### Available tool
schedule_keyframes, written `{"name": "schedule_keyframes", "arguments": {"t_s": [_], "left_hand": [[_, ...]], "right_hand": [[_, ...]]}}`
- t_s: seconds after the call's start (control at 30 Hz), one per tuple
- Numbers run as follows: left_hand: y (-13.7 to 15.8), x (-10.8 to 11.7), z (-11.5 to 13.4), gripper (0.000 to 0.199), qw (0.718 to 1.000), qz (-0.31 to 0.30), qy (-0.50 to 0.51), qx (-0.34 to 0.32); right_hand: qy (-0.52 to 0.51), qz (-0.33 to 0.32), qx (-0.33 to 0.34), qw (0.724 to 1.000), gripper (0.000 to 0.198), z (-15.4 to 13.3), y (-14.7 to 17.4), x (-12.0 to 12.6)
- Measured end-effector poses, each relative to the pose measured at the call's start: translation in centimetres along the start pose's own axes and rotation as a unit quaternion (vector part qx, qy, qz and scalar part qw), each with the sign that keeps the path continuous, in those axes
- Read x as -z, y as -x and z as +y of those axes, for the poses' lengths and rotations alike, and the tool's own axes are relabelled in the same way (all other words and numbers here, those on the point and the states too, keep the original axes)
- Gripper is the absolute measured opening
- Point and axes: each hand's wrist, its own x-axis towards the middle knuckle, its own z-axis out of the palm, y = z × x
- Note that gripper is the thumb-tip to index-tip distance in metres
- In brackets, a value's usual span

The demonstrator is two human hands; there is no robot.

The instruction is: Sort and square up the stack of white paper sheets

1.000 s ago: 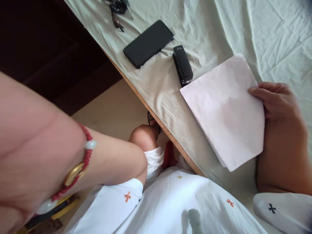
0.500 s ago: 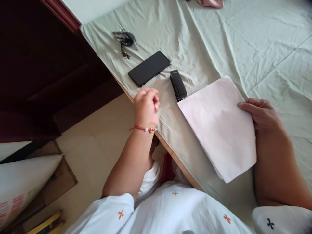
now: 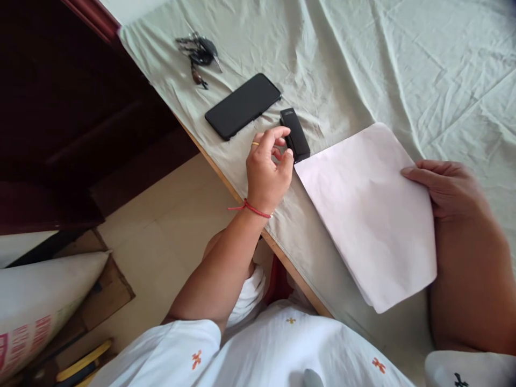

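Half a second on, the left hand (image 3: 268, 173) had advanced to the black stapler (image 3: 298, 135) on the table (image 3: 342, 64), its grip spread at the stapler's left side, while the right hand (image 3: 453, 188) pinched the white paper's (image 3: 368, 217) right edge.

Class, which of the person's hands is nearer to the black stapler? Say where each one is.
Left. The left hand is at the stapler's left side, thumb and index finger beside it; contact is unclear. The right hand grips the paper's opposite side.
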Motion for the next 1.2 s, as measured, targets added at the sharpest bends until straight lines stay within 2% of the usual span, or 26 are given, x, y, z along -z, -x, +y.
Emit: {"name": "schedule_keyframes", "arguments": {"t_s": [0.17, 0.37, 0.6, 1.0, 1.2], "left_hand": [[-0.4, 0.0, -0.1, 0.017, 0.997, -0.026, 0.061, 0.036], [-0.5, -0.5, 0.0, 0.016, 0.994, -0.037, 0.094, 0.03], [-1.0, -0.8, -0.5, 0.023, 0.981, -0.075, 0.149, 0.101], [-1.2, -0.8, -0.5, 0.023, 0.986, -0.062, 0.125, 0.097], [-0.9, -0.9, 0.0, 0.021, 0.987, -0.075, 0.103, 0.095]], "right_hand": [[-0.003, 0.003, -0.002, 1.0, 0.038, -0.1, -0.1, 0.0], [-0.027, 0.004, -0.006, 1.0, 0.039, -0.1, -0.2, 0.0], [-0.029, 0.005, -0.003, 1.0, 0.035, -0.3, 0.1, -0.3], [-0.026, -0.003, -0.001, 1.0, 0.033, 0.1, -0.3, 0.3], [-0.039, -0.012, -0.001, 0.999, 0.033, 0.1, -0.3, 0.2]]}}
